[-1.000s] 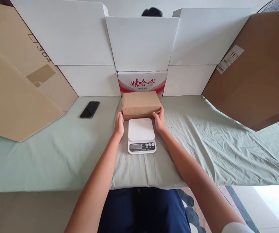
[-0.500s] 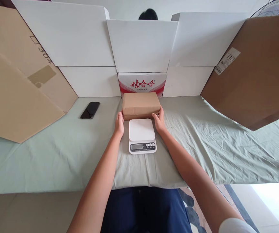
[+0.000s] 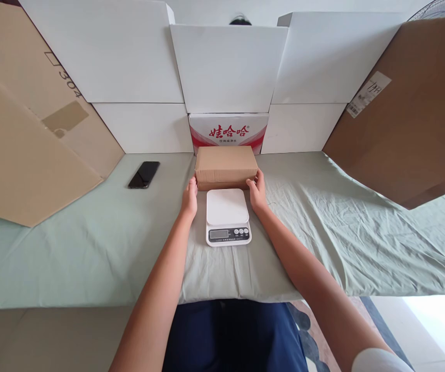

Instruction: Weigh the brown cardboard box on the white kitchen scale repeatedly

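Little has shifted in the last second: my right hand (image 3: 258, 192) has slid slightly along the near right corner of the brown cardboard box (image 3: 226, 166), while my left hand (image 3: 189, 199) stays pressed to the near left corner. Both hands are apart, one on each end, clamped against the box with fingers curled at its lower edge; it rests on the green cloth (image 3: 90, 248), not yet clear of it as far as I can tell. Between my wrists, just nearer me than the box, sits the white kitchen scale (image 3: 228, 216), touching or almost touching the box front. The grip looks shallow, only fingertips at the corners, so I judge the box could slip or tilt, drop onto the scale's platform edge and knock it askew. A black phone (image 3: 143, 174) lies well to the left of my left hand. Beyond the box stands a red-printed carton (image 3: 228, 132) among white cartons (image 3: 226, 70).
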Demonstrator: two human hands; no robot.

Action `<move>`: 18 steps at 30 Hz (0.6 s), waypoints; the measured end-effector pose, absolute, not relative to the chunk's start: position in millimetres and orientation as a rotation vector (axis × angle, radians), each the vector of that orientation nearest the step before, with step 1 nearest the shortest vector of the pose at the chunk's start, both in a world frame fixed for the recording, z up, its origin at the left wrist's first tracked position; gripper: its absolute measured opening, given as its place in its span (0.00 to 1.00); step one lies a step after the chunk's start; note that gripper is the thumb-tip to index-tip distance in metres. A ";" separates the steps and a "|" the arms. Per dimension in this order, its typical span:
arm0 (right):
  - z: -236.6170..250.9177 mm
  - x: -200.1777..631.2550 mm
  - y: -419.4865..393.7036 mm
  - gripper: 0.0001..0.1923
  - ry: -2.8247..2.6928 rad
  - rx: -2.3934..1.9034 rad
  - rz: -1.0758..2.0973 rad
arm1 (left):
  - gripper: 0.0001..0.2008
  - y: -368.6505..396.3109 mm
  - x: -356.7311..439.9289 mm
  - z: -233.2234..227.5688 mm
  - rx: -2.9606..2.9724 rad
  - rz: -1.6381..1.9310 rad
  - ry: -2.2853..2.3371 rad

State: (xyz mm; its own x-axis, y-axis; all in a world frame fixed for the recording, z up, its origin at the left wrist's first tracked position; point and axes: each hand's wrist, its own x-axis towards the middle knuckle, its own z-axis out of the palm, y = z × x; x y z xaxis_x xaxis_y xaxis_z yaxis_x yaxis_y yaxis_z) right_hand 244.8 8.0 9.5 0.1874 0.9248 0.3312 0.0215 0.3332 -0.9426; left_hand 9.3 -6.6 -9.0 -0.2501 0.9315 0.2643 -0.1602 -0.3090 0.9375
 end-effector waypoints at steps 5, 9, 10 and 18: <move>12.7 244.1 6.6 0.27 -1.235 -1.023 0.839 | 0.37 -13.5 11.7 -1.9 1.123 1.618 1.086; 10.8 245.1 8.7 0.28 -1.247 -1.029 0.827 | 0.38 -17.2 12.5 3.0 1.140 1.569 1.118; 9.8 245.4 9.7 0.28 -1.250 -1.027 0.822 | 0.38 -17.6 12.6 3.7 1.146 1.559 1.122; 4.4 246.7 14.0 0.28 -1.254 -0.985 0.821 | 0.44 -14.2 -0.3 1.2 1.118 1.527 1.215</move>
